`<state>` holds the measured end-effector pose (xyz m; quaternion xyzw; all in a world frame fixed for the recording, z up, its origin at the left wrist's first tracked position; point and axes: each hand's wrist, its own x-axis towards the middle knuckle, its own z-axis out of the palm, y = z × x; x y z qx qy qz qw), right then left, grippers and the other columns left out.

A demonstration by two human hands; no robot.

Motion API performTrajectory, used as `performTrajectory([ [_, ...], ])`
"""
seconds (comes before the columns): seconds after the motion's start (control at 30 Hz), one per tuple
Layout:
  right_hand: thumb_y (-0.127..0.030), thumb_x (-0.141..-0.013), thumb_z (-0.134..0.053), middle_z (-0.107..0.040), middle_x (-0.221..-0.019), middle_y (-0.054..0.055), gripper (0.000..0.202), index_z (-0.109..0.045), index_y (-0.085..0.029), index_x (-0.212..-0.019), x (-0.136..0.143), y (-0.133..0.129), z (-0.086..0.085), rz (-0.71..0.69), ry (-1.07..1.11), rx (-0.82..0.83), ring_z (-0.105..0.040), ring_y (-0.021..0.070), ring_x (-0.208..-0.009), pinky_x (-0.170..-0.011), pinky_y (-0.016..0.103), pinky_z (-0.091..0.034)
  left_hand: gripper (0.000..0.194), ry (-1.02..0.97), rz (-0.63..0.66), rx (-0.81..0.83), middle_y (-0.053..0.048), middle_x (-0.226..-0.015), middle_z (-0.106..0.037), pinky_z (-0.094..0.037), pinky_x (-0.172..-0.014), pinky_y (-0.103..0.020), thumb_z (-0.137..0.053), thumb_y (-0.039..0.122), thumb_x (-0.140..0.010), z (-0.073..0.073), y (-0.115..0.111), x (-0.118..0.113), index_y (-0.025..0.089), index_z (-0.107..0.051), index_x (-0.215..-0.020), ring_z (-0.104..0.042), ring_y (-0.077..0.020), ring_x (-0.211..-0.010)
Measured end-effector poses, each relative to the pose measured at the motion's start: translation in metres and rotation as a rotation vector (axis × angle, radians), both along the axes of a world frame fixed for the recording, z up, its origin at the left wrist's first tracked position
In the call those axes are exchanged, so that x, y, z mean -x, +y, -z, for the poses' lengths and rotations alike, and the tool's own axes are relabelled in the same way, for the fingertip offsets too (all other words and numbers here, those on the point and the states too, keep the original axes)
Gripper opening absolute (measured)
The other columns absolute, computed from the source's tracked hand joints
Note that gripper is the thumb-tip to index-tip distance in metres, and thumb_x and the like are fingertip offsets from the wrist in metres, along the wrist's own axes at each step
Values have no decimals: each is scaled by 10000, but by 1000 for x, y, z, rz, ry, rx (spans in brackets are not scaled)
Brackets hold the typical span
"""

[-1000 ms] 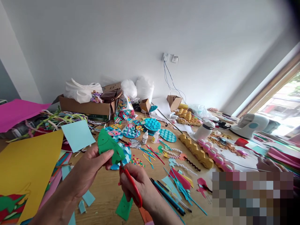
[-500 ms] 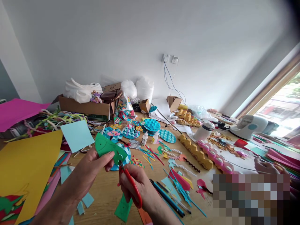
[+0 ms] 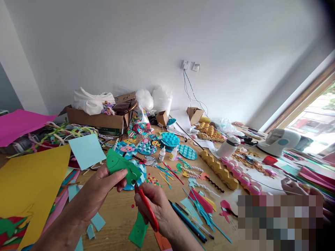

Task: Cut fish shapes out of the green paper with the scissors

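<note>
Green paper (image 3: pixel 117 164), left of frame centre: probably light, bendy, tearable; best pinched at edge, clear of red scissors (image 3: pixel 148 206). Left grip (image 3: pixel 108 184) pinches paper; right grip (image 3: pixel 155 200) holds scissors.

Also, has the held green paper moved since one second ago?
Yes, slightly: the green paper dipped leftward at its top, judged against the left white bottle.

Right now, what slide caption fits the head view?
Left hand holds curved green paper, right hand holds red-handled scissors at its edge, above a cluttered wooden table.
</note>
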<state>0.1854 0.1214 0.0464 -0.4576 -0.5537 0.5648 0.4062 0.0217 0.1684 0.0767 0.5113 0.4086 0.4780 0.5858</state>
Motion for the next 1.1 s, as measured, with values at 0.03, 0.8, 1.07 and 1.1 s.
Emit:
performTrajectory([
  [0.03,-417,-840,-590,-375,-508,-83,328,-449,-199,-639,0,0,0,-1,-8,-9,-353,56,-396,-381,179,-277,188,0,2,0,53,-499,-618,-423,-489,-233,-730,316,-683,0,0,0,223,-610,-572,-528,-135,-517],
  [0.8,-582,-836,-575,-396,-503,-70,449,-438,-201,-643,-2,0,-8,-41,-51,-67,-369,74,-438,-450,214,-298,213,115,-59,-112,48,-513,-589,-423,-531,-258,-695,341,-684,-3,2,-1,233,-590,-532,-511,-147,-530],
  [1.07,-529,-864,-571,-347,-542,-69,416,-440,-197,-650,-3,0,-2,-36,-68,-90,-316,75,-481,-440,204,-242,258,117,-27,-132,45,-503,-572,-420,-539,-262,-676,351,-716,0,2,-1,233,-576,-509,-509,-151,-532],
  [1.1,-525,-865,-573,-343,-546,-68,415,-439,-197,-649,-3,0,-2,-33,-69,-94,-311,75,-487,-443,204,-241,245,106,-26,-123,45,-506,-576,-423,-539,-262,-677,346,-713,0,2,-1,233,-582,-517,-511,-150,-533],
])
